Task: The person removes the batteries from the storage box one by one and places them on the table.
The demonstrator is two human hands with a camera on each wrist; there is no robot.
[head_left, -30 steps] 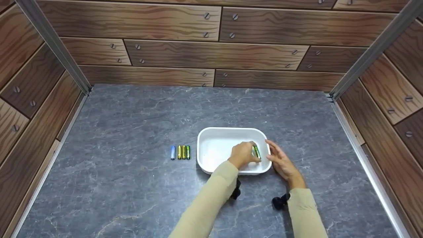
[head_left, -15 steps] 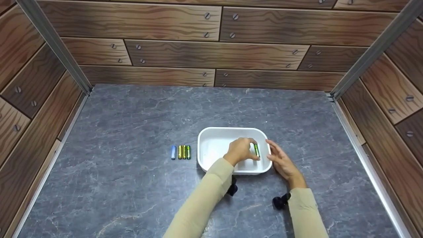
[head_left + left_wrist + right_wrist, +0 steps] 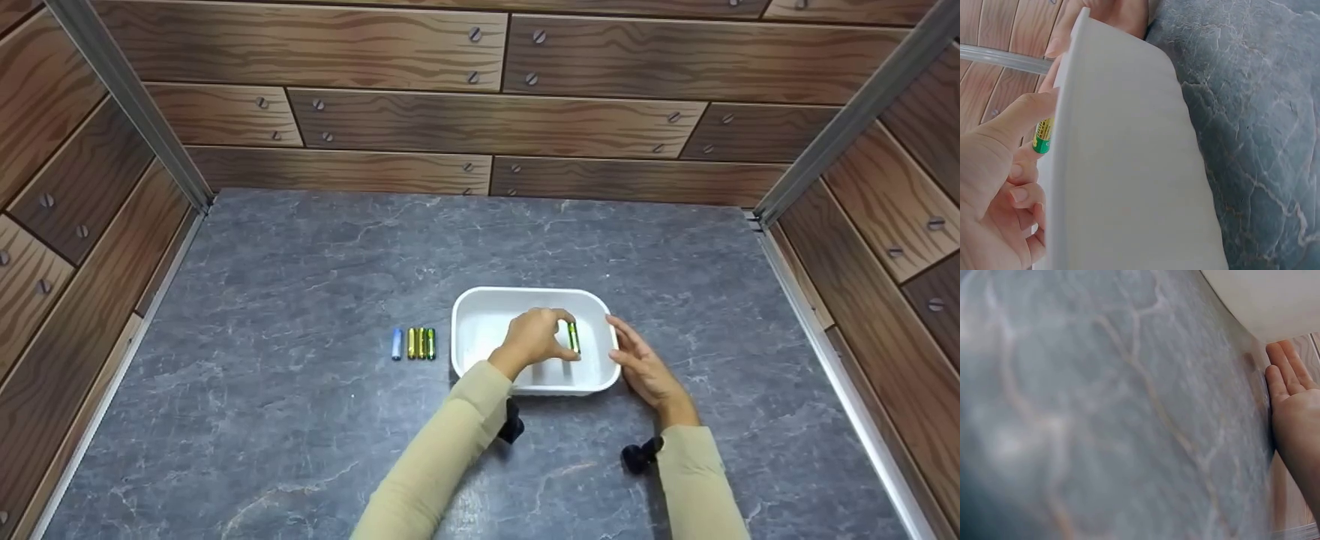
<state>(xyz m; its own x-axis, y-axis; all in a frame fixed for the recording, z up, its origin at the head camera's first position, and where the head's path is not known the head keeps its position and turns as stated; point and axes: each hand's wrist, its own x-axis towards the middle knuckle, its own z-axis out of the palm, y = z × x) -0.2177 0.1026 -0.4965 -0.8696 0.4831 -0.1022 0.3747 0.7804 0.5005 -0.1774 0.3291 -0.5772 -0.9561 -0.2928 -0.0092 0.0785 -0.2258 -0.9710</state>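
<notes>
Thumb and index finger of my left hand (image 3: 534, 336) pinch a green battery (image 3: 574, 337) by its ends, inside the white rectangular container (image 3: 480, 291). In the left wrist view the battery's green-and-yellow end (image 3: 1043, 135) shows beside the container wall (image 3: 1123, 140), and the other fingers are curled below it. My right hand (image 3: 646, 367) rests against the container's right side, its fingertips at the rim and its thumb toward the near part of that side. The right wrist view shows straight fingers beside the container (image 3: 1278, 304); the contact there is partly hidden.
To the left of the container, a blue battery (image 3: 397, 344) lies slightly apart from two gold batteries (image 3: 416, 343) and a green-and-dark one (image 3: 431, 343). The grey marbled table (image 3: 300, 300) is bounded by wood-patterned walls (image 3: 390, 124) at the back and sides.
My left hand has drawn back to the left inside the container, carrying the green battery away from the right wall. The right hand has stayed at the container's side.
</notes>
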